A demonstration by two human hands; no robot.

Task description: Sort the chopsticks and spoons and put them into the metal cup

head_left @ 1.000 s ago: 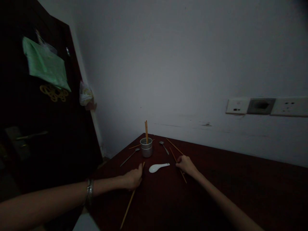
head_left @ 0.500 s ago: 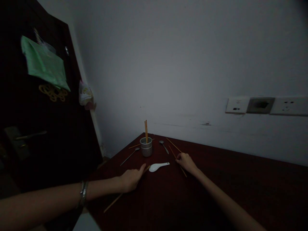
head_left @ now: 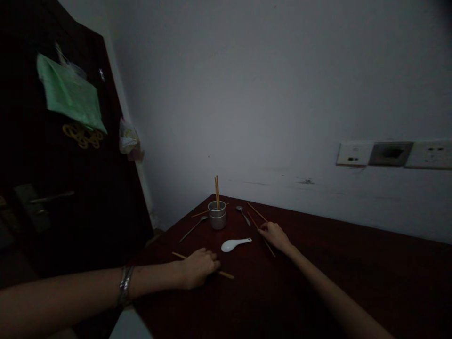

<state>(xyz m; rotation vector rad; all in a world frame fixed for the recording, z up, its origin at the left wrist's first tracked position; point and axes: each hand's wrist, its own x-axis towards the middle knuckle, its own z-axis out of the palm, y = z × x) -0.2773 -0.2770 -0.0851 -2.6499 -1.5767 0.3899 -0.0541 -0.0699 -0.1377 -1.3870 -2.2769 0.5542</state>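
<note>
My left hand [head_left: 200, 267] is closed over a chopstick [head_left: 226, 274] at the near part of the dark table, with the stick showing on both sides. My right hand [head_left: 275, 235] pinches another chopstick [head_left: 270, 248] farther right; one more chopstick [head_left: 257, 212] lies just behind it. Between my hands is a white spoon [head_left: 236, 244]. A metal cup [head_left: 217, 218] holds two upright chopsticks [head_left: 217, 192]. One metal spoon [head_left: 193, 229] lies left of the cup, another metal spoon [head_left: 243, 215] to its right. Part of a chopstick [head_left: 200, 213] shows behind the cup.
A pale wall with sockets [head_left: 355, 154] rises behind the dark red table [head_left: 318, 235]. On the left stands a dark door with a green cloth [head_left: 72, 94]; a plastic bag [head_left: 127, 137] hangs beside it. Something pale [head_left: 130, 325] is at the bottom edge.
The chopstick under my left hand has turned, its near end swinging from lower left to upper left. My left hand now lies palm down over it. My right hand has hardly moved.
</note>
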